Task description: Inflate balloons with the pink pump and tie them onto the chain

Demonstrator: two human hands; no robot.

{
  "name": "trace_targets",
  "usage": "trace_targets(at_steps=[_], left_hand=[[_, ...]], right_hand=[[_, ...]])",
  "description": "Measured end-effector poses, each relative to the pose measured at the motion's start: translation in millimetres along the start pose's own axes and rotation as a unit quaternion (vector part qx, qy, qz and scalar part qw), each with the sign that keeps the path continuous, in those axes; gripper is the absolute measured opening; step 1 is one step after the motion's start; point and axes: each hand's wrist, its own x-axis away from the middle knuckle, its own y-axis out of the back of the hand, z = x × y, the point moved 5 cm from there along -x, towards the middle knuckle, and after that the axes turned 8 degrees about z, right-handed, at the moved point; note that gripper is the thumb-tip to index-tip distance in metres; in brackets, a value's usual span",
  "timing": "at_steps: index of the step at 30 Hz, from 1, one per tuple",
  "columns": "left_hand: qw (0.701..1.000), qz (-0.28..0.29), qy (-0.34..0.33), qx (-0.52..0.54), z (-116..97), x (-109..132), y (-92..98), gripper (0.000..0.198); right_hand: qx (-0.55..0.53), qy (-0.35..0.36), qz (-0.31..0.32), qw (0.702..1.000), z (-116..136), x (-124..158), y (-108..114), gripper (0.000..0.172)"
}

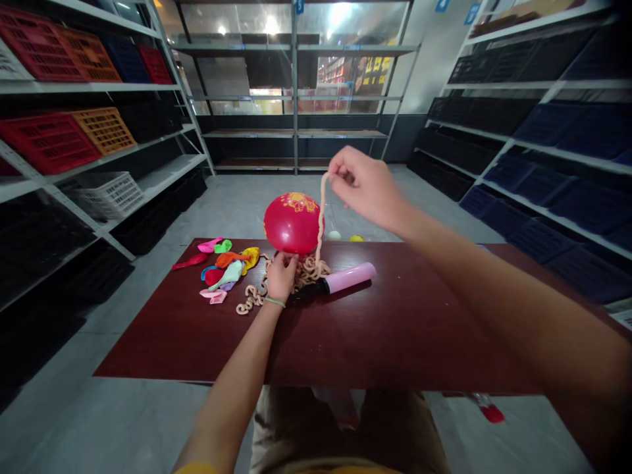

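Observation:
My left hand [282, 278] pinches the lower end of an inflated red balloon [291, 227] with yellow printed figures. Raised to the right of the balloon, my right hand [365, 184] grips the top of a beige cord [321, 220]. The cord hangs down from my fingers to a curly heap of the same cord [311, 268] on the table, partly hidden behind my left hand. Just right of that heap lies a balloon pump [351, 278] with a pink-lilac barrel and a black end.
Several uninflated balloons [230, 268] in mixed colours lie on the left of the dark red-brown table [395, 336]. Shelves with red and orange crates [47, 141] stand left, dark bins [557, 191] right. A metal rack [296, 131] stands ahead.

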Motion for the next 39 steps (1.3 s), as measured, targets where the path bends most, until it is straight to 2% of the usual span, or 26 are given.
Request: trace_targets(at_steps=[8,11,13,16,19,22,24,28,32,35,39], left_hand=[[0.997,-0.014,-0.050,-0.055,-15.9,7.1,3.4,0.018],[0.995,-0.029,-0.077,-0.061,-21.4,10.5,4.4,0.018],[0.992,-0.048,-0.090,-0.068,-23.9,12.8,6.0,0.018],[0.987,-0.073,-0.121,-0.082,-28.1,15.3,9.0,0.018],[0.972,-0.107,-0.176,-0.111,-35.3,17.4,13.9,0.016],[0.950,-0.172,-0.215,-0.145,-43.4,19.5,21.9,0.014],[0.947,-0.185,-0.225,-0.139,-47.4,18.1,25.1,0.013],[0.967,-0.126,-0.211,-0.063,-51.4,7.3,22.1,0.015],[0.992,-0.049,-0.106,0.047,-52.6,-4.1,10.4,0.020],[0.993,-0.015,-0.042,0.114,-60.6,-5.0,-0.2,0.024],[0.984,0.003,-0.001,0.178,-77.4,-1.3,-12.0,0.027]], right_hand=[[-0.008,0.013,-0.007,1.000,29.5,-63.2,12.8,0.008],[0.034,0.011,-0.007,0.999,35.0,-76.9,2.6,0.008],[0.080,0.016,0.015,0.997,35.0,-76.7,-13.1,0.011],[0.154,0.024,0.084,0.984,29.1,-60.7,-44.9,0.016],[0.206,0.022,0.155,0.966,21.7,-32.2,-70.8,0.019],[0.228,-0.009,0.210,0.951,16.3,-2.1,-80.6,0.024],[0.245,-0.027,0.232,0.941,13.3,15.3,-78.9,0.027],[0.245,-0.050,0.211,0.945,1.9,41.0,-61.7,0.028],[0.165,-0.072,0.166,0.970,-15.4,59.9,-45.2,0.021],[0.085,-0.097,0.144,0.981,-25.0,73.3,-38.8,0.016],[-0.019,-0.155,0.135,0.978,-36.2,93.8,-33.5,0.010]])
